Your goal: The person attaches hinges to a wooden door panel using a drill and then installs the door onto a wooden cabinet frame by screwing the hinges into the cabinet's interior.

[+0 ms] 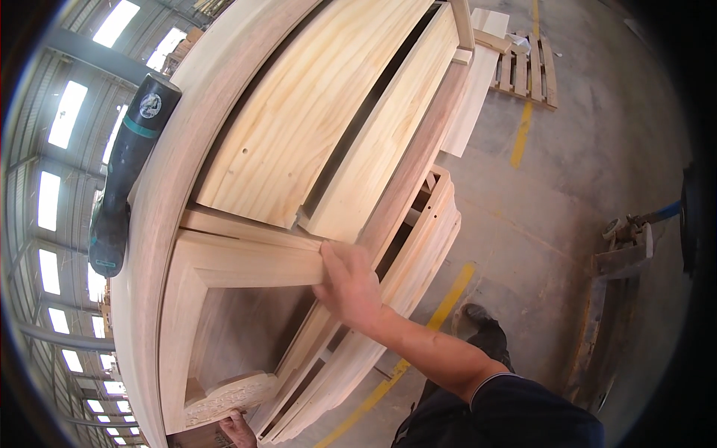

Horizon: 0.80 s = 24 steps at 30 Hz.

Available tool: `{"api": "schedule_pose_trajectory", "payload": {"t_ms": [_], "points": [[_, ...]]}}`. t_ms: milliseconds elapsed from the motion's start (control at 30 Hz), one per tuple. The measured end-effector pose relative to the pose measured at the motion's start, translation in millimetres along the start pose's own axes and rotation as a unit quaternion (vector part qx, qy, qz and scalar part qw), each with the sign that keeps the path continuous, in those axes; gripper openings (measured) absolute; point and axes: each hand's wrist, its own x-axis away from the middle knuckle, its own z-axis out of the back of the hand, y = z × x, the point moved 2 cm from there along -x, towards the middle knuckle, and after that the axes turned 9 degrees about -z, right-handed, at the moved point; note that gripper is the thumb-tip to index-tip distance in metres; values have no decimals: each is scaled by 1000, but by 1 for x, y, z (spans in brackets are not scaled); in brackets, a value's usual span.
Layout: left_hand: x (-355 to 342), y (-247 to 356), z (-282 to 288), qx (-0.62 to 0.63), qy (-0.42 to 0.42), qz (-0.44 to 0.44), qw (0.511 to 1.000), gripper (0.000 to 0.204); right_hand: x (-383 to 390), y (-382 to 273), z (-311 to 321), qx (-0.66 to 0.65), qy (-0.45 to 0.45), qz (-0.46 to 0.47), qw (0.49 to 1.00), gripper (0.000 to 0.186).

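Black mallet [123,175] at 9 o'clock, lying along the outer rail of the frame. Rubbery black head and handle, teal band near the top, round pale sticker on the end cap, teal patch at the lower end. Sticker print not readable.

Wooden furniture frame [160,246] fills the left and centre, running from 7 o'clock up to 12. Raw unfinished timber throughout: a broad, curved outer rail in pinkish-tan wood, pale pine slats [299,119] with yellow grain streaks inside it, a dark gap between two slats, and a small hole in one slat face. Mitred corner joint at lower left, with a moulded stepped edge on the right side.

Carved ornament block [228,396] at 6–7 o'clock, pale wood with scrollwork relief. Left hand [237,429] is just under it at the bottom edge, mostly cut off, so I cannot tell what its grip is.

Right hand [351,287] at centre, flat and spread against the end of the horizontal cross rail [254,265], fingers laid over the wood, not wrapped round anything. Bare forearm, dark sleeve at 5 o'clock.

Grey concrete floor [567,194] on the right, with yellow painted lines [523,134]. Wooden pallet [526,71] at 1 o'clock. Metal trolley part [624,254] at 3 o'clock.
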Motion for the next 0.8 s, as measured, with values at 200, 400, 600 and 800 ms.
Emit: {"api": "schedule_pose_trajectory", "payload": {"t_ms": [200,400,600,800], "points": [[-3,-2,1,13,-2,10,1000,34,1,-5,5,19,-7,-38,999,75],[1,7,0,10,-14,15,1000,36,-4,-2,13,21,-37,-38,998,73],[9,9,-1,65,-21,-2,998,27,-10,-1,17,24,-73,-36,996,68],[11,-26,-10,161,44,-64,984,28,-13,-6,15,50,-86,-46,994,65]]}}
